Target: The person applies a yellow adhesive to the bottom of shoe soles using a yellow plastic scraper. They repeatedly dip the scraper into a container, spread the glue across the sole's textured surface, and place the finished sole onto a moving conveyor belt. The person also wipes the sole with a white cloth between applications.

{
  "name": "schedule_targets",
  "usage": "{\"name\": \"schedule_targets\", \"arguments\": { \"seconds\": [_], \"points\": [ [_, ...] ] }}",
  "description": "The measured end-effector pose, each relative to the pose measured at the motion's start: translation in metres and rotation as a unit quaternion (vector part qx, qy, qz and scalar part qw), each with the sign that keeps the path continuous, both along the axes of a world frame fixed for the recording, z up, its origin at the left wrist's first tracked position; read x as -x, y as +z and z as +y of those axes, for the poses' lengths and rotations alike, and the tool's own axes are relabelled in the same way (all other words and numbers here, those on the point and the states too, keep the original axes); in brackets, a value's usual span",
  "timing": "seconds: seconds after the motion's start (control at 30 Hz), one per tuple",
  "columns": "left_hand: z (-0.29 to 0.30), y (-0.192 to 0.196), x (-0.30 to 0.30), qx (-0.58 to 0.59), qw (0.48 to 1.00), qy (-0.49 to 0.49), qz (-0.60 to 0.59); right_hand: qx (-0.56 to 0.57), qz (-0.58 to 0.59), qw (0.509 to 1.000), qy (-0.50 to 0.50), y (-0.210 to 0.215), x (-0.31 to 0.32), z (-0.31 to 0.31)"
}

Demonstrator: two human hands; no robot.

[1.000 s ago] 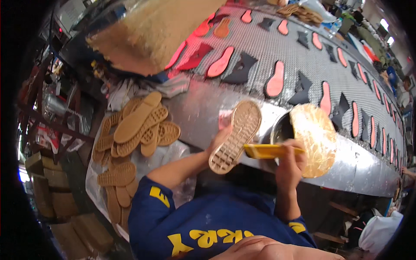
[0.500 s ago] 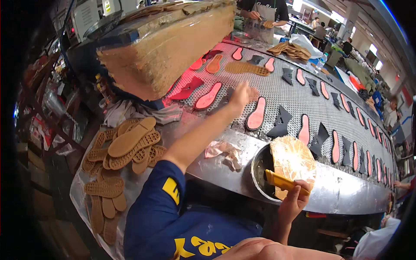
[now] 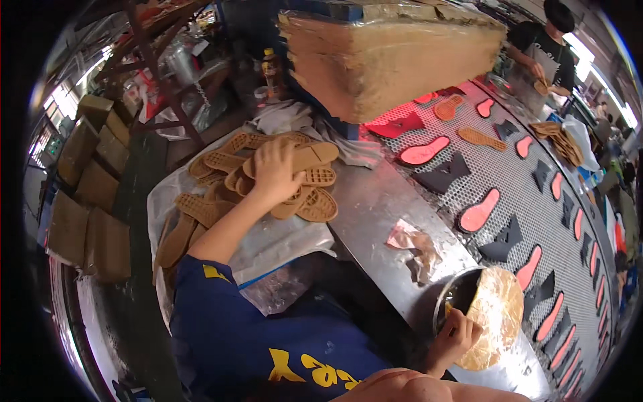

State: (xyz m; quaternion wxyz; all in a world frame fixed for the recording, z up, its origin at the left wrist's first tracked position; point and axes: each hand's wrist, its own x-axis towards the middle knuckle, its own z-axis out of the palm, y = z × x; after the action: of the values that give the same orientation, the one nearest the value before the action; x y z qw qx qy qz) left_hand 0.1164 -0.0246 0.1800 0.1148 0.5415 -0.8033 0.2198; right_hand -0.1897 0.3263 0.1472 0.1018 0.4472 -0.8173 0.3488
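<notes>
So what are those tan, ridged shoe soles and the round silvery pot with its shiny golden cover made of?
Tan, ridged shoe soles: probably moulded rubber, matte, going by the repeated grid tread. Round silvery pot: likely metal, given its bright rim. Shiny golden cover: glossy, crinkled film or tape, judging by wrinkled highlights, perhaps over cardboard.

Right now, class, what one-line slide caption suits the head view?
Left hand on piled tan soles, right hand at a round pot, beside a grey mesh surface.
</notes>
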Motion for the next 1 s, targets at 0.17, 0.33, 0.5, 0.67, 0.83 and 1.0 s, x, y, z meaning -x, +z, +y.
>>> {"name": "schedule_targets", "arguments": {
  "seconds": [0.17, 0.33, 0.5, 0.67, 0.83, 1.0],
  "points": [
    [0.005, 0.009, -0.046, -0.143, 0.986, 0.061, 0.060, -0.005, -0.048, 0.999, -0.006, 0.003, -0.005, 0.002],
    [0.009, 0.029, -0.038, -0.094, 0.982, -0.028, 0.163, 0.043, -0.086, 0.995, -0.018, 0.001, -0.009, 0.010],
    [0.034, 0.073, 0.012, 0.018, 0.925, -0.164, 0.341, 0.066, -0.108, 0.992, -0.014, 0.000, -0.009, 0.009],
    [0.069, 0.077, 0.042, -0.019, 0.752, -0.278, 0.597, 0.104, -0.197, 0.974, -0.052, 0.007, -0.017, 0.006],
    [0.076, 0.028, 0.070, -0.134, 0.675, -0.351, 0.635, 0.156, -0.211, 0.964, -0.054, 0.012, -0.016, 0.008],
    [0.091, -0.015, 0.110, -0.330, 0.647, -0.345, 0.595, 0.084, -0.176, 0.981, 0.024, 0.010, -0.009, 0.006]
  ]
}}
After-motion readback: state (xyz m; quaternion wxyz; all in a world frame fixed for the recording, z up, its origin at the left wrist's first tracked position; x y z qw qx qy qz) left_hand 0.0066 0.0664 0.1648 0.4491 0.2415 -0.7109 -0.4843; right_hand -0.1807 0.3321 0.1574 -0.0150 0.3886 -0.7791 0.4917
